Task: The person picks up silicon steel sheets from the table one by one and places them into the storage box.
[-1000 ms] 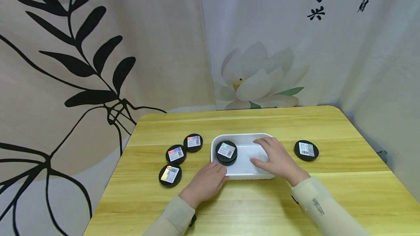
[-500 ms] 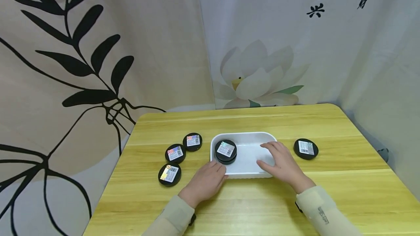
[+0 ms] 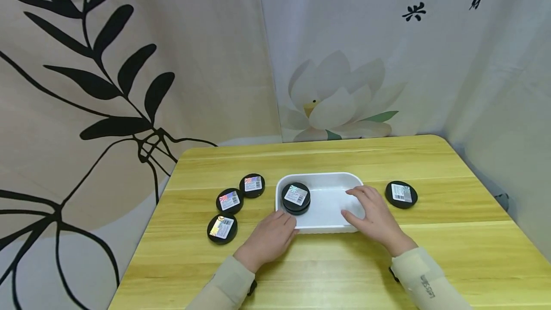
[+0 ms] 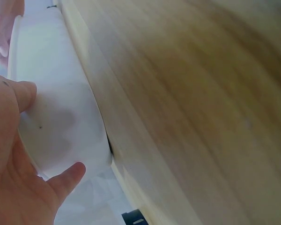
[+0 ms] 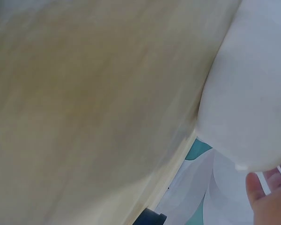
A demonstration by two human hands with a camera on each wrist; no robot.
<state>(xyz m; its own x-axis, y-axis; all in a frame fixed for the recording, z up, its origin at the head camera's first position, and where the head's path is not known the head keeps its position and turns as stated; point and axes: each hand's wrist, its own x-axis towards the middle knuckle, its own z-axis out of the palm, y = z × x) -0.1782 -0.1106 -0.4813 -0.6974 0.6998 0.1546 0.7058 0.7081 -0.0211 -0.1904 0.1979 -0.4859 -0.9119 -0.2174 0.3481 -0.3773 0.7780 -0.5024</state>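
A white rectangular tray (image 3: 327, 226) sits in the middle of the table. Stacked at its left end are two flat black round cases (image 3: 296, 196), the upper one with a barcode label facing up. My left hand (image 3: 269, 238) grips the tray's near left corner, fingers over the rim; the left wrist view shows the thumb (image 4: 25, 93) against the outer wall. At the tray's right end, my right hand (image 3: 376, 216) has thumb and forefinger spread apart over the rim, nothing between them. Some of its fingertips (image 5: 255, 183) show close to the end wall in the right wrist view.
To the left of the tray, three similar black round cases (image 3: 229, 201) lie in a slanting row, labels up. Another black case (image 3: 401, 194) lies to the right, past my right hand. A printed curtain (image 3: 215, 61) hangs behind the wooden table (image 3: 318, 276).
My right hand has drawn back to the right, from over the tray's interior to its right end. The left hand, tray and cases keep their places; the head view has tilted slightly.
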